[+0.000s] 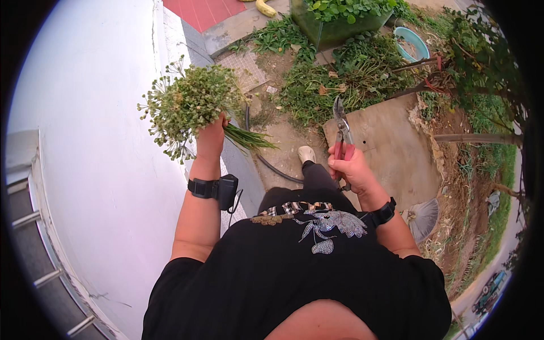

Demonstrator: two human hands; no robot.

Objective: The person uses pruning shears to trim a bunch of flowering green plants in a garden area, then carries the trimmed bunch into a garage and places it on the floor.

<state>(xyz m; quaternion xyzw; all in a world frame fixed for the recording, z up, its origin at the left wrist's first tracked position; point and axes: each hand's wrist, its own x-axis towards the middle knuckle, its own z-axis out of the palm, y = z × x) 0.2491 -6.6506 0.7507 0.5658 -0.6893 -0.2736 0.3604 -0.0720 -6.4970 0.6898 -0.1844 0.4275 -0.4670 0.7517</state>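
Observation:
My left hand (212, 136) is closed around a thick bunch of seed-head stalks (190, 102). The green-brown round heads spread out to the left and above the hand, and the cut green stems poke out to its right. Most of the fingers are hidden behind the bunch. Pruning shears (342, 127) with red handles are gripped in my right hand (351, 170), their metal blades pointing up and away from me. Shears and bunch are well apart. A black strap with a box sits on my left wrist, and another strap on my right.
A white wall (102, 141) runs close along my left. A dark hose (272, 169) curves over the ground by my shoe (306, 154). To the right lies a brown board (391, 147); ahead are leafy plants (306, 93), a green planter (334, 28) and a turquoise basin (412, 44).

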